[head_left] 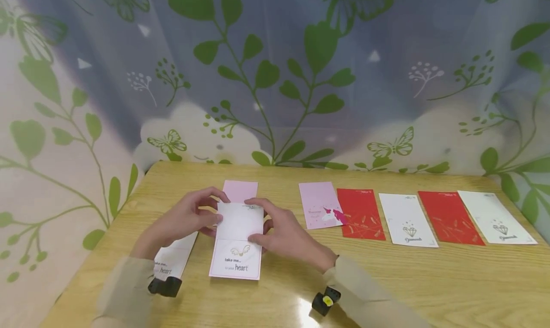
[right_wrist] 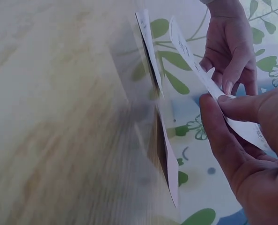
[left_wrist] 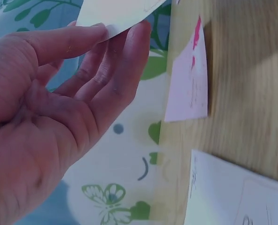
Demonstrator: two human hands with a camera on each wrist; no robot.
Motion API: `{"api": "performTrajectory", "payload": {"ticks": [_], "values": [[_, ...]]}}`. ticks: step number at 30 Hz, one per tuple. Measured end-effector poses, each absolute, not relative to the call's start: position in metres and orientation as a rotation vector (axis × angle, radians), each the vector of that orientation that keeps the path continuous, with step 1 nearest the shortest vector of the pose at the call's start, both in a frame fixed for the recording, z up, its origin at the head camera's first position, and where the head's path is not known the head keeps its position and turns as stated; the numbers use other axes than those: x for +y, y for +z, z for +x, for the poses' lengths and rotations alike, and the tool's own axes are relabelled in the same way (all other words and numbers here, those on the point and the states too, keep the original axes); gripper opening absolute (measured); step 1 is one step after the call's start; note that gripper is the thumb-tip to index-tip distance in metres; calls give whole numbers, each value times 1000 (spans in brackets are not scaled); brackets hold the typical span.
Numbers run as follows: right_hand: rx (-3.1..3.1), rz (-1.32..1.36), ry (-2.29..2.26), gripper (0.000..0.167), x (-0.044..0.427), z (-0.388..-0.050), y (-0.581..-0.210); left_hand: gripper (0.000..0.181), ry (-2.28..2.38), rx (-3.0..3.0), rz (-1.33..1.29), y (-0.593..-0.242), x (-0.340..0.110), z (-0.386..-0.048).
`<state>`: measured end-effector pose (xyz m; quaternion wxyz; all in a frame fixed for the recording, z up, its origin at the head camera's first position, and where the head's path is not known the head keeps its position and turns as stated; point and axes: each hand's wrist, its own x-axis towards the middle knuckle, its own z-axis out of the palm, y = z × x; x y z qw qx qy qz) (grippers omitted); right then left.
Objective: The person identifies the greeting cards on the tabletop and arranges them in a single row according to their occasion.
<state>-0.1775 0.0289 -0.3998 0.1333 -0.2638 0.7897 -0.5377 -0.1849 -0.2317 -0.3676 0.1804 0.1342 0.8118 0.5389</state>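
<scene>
While the left hand [head_left: 194, 212] pinches the left edge of the winged-heart card [head_left: 238, 223], the right hand [head_left: 285, 230] has it by the right edge. Both hands partly open, grip light: thumbs on the printed face, fingers loosely bent behind, palms apart from the paper. Card is white, raised off the table [head_left: 279, 299], print towards the person: "take me... to your heart" under gold wings, a line across the middle. Position: over the left half of the table, in front of a plain pink card [head_left: 240, 190], which lies near the back edge, partly hidden. Towards the left edge, a 2nd white card [head_left: 178, 256] with "heart" lettering, partly covered by the left forearm.

Right half of the table, 5 cards in a row reaching towards the right edge. From the left: unicorn card [head_left: 315, 199], pink, its mane crossing onto the left red card [head_left: 365, 218]; left Diamonds card [head_left: 401, 213], white; right red card [head_left: 447, 213]; right Diamonds card [head_left: 490, 208], white, nearest the right edge. Beyond the back edge hangs a curtain [head_left: 279, 22], blue and white, with green leaves and butterflies
</scene>
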Motion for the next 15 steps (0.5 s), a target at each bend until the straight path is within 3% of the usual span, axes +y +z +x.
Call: {"api": "performTrajectory", "payload": {"ticks": [15], "values": [[2122, -672, -1468, 69, -7, -175, -416, 15, 915, 2661, 603, -389, -247, -192]]}}
